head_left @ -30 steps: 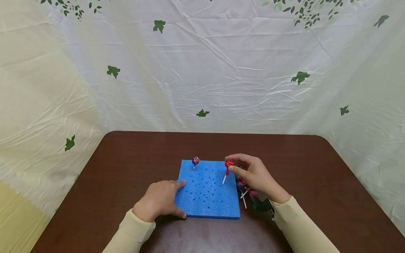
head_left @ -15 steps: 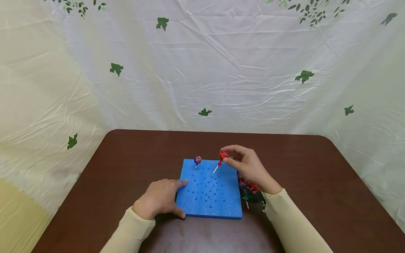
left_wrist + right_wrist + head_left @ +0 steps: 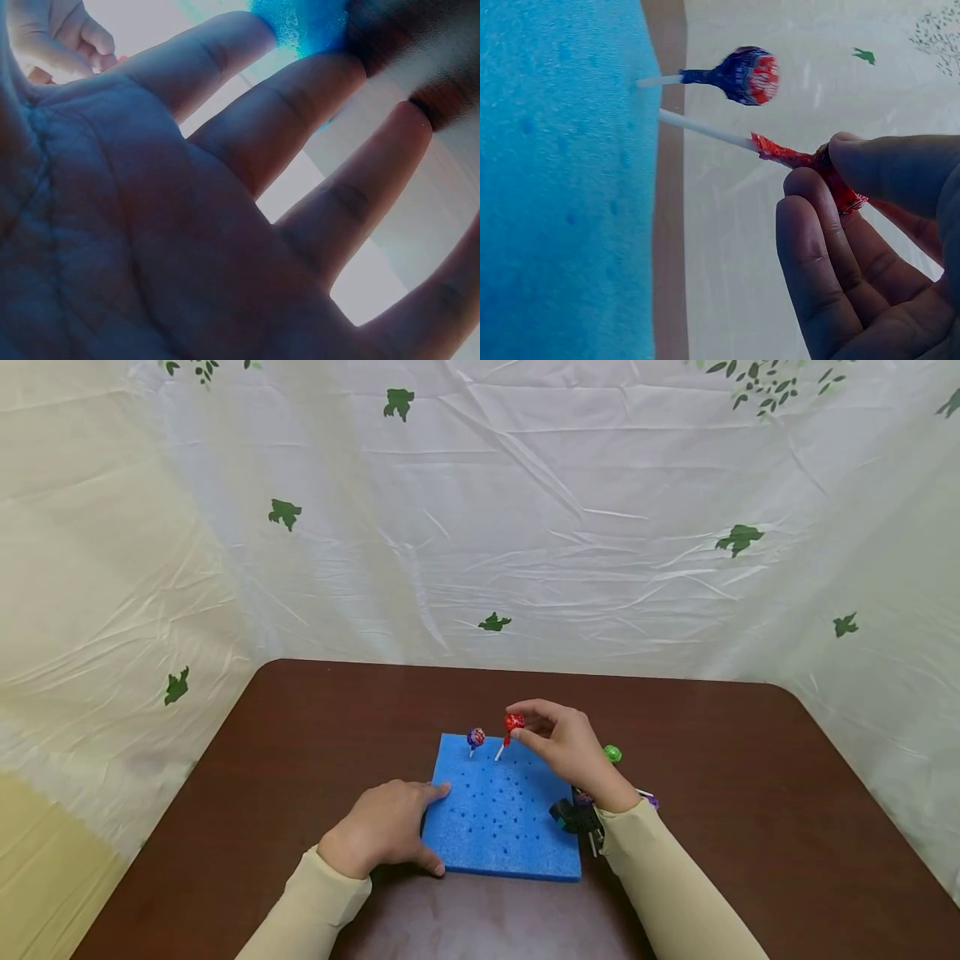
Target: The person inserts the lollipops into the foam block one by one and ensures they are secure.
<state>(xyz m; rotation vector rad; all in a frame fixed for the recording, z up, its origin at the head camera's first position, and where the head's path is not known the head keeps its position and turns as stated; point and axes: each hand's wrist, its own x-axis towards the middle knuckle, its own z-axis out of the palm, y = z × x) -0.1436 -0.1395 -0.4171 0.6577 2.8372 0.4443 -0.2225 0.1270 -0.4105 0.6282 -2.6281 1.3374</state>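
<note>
A blue foam board (image 3: 487,852) dotted with small holes lies on the table. Near its far edge stands a purple-and-red wrapped lollipop (image 3: 476,737), its white stick set in the foam. Between thumb and fingers my right hand (image 3: 566,743) pinches a red lollipop (image 3: 795,154) by its wrapped head. Its white stick slants down to the board beside the purple one; whether the tip touches the foam I cannot tell. My left hand (image 3: 386,827) rests against the board's left edge, and its fingers (image 3: 300,105) are straight and spread in the left wrist view.
Partly hidden by my right wrist, more lollipops lie right of the board, among them a green lollipop (image 3: 612,753) and a purple one (image 3: 651,799). A dark wrist device (image 3: 573,817) sits at my right cuff. Behind the brown table (image 3: 360,718) hangs a pale curtain (image 3: 570,568).
My right hand has carried the red lollipop leftward, from the board's right side to near the purple one. The left hand stays at the board's left edge. The head view has shifted slightly.
</note>
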